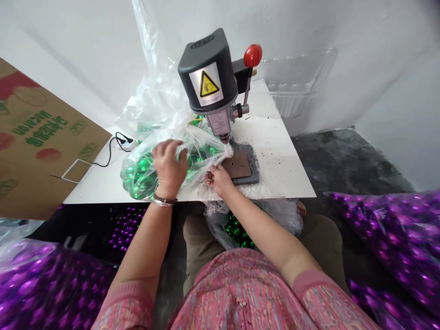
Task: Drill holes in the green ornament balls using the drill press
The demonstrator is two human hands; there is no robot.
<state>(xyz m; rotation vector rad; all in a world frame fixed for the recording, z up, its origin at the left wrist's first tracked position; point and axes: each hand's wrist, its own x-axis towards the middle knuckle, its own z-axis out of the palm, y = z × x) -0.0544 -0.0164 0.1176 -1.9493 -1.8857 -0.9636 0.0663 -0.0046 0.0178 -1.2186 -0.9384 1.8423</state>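
A clear plastic bag (202,151) full of shiny green balls (139,174) lies on the white table. Over its middle is my left hand (168,167), fingers bent and thumb held apart, with nothing visible between them. My right hand (218,181) is closed on the gathered edge of the plastic bag, just left of the drill press base (253,167). Part of the bag's plastic reaches up beside the chuck (225,138) of the small bench drill press (206,73). A brown plate (239,165) with a small hole rests on the base.
A red-knobbed lever (252,56) sticks up on the drill's right. Dark specks dot the white table (288,169). At left stand a cardboard box (41,146) and a power strip (125,144). Bags of purple balls (398,238) flank me, and a bag with green balls (239,229) sits below the table edge.
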